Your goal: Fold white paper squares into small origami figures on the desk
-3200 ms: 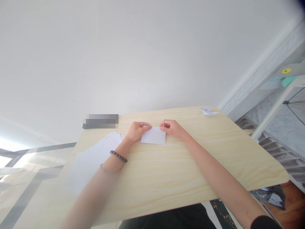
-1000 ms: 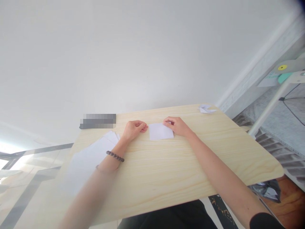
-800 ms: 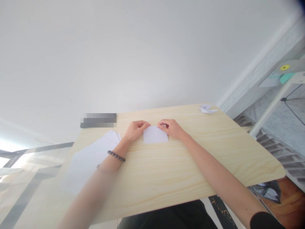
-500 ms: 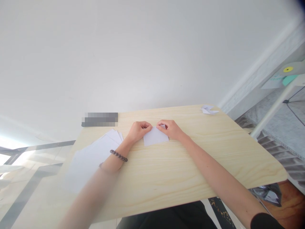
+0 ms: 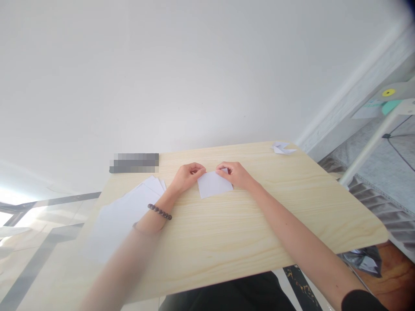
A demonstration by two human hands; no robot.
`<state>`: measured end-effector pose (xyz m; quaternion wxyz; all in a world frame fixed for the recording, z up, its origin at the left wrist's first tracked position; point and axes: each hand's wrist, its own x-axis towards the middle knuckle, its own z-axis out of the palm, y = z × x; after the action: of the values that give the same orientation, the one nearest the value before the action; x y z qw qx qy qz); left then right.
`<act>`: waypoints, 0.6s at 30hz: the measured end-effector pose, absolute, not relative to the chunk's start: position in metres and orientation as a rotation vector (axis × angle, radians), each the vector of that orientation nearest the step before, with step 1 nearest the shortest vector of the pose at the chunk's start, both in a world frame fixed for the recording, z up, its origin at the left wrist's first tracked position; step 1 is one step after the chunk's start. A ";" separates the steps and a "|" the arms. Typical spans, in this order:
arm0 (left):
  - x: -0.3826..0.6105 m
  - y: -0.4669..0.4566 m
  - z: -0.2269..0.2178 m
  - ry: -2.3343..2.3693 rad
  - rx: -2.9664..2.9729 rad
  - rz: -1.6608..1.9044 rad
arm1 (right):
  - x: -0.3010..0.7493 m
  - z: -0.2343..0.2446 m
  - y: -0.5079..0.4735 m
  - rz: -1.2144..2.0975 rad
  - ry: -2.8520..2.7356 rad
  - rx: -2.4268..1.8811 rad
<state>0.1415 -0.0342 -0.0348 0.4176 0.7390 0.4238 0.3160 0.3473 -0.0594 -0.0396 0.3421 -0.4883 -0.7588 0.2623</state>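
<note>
A small folded white paper [image 5: 214, 185] lies on the light wooden table [image 5: 246, 224], slightly turned. My left hand [image 5: 187, 176], with a dark bead bracelet on its wrist, pinches the paper's far left corner with curled fingers. My right hand [image 5: 235, 174] pinches the far right corner the same way. Both hands sit at the paper's far edge, close together.
A spread of white sheets [image 5: 126, 211] lies on the table to the left of my left arm. A folded white paper figure [image 5: 281, 148] sits at the far right corner. A dark flat object [image 5: 134, 163] lies at the far left edge. A white wall rises behind the table.
One second ago only my right hand held the paper, further right. It slid back left, my left hand took its corner, and the paper has since turned slightly.
</note>
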 end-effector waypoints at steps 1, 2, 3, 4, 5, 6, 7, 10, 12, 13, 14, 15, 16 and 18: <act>0.142 -0.034 -0.035 1.070 1.893 0.769 | 0.344 -0.040 -0.060 0.674 -1.971 -1.264; 0.142 -0.034 -0.036 1.080 1.924 0.745 | 0.341 -0.041 -0.060 0.667 -1.970 -1.257; 0.141 -0.034 -0.037 1.091 1.943 0.726 | 0.339 -0.041 -0.060 0.661 -1.970 -1.249; 0.141 -0.034 -0.037 1.100 1.952 0.716 | 0.338 -0.041 -0.059 0.660 -1.972 -1.242; 0.141 -0.033 -0.038 1.109 1.954 0.714 | 0.337 -0.042 -0.059 0.662 -1.973 -1.238; 0.140 -0.033 -0.038 1.119 1.954 0.716 | 0.338 -0.042 -0.058 0.665 -1.969 -1.239; 0.140 -0.033 -0.038 1.131 1.953 0.719 | 0.340 -0.042 -0.058 0.669 -1.961 -1.246; 0.139 -0.032 -0.037 1.168 1.945 0.719 | 0.349 -0.042 -0.056 0.678 -1.906 -1.291; 0.138 -0.032 -0.036 1.180 1.944 0.708 | 0.355 -0.042 -0.055 0.702 -1.875 -1.317; 0.137 -0.032 -0.036 1.182 1.945 0.705 | 0.358 -0.042 -0.055 0.712 -1.862 -1.328; 0.137 -0.032 -0.036 1.180 1.944 0.704 | 0.360 -0.043 -0.055 0.723 -1.850 -1.339; 0.136 -0.031 -0.037 1.175 1.942 0.707 | 0.361 -0.043 -0.054 0.734 -1.840 -1.346; 0.136 -0.031 -0.037 1.168 1.936 0.712 | 0.362 -0.044 -0.054 0.745 -1.835 -1.348; 0.135 -0.029 -0.039 1.155 1.910 0.734 | 0.362 -0.044 -0.053 0.770 -1.837 -1.341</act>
<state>0.1349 -0.0292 -0.0387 0.3858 0.7498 0.4537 0.2883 0.3618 -0.0534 -0.0441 0.3617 -0.5208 -0.7132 0.2988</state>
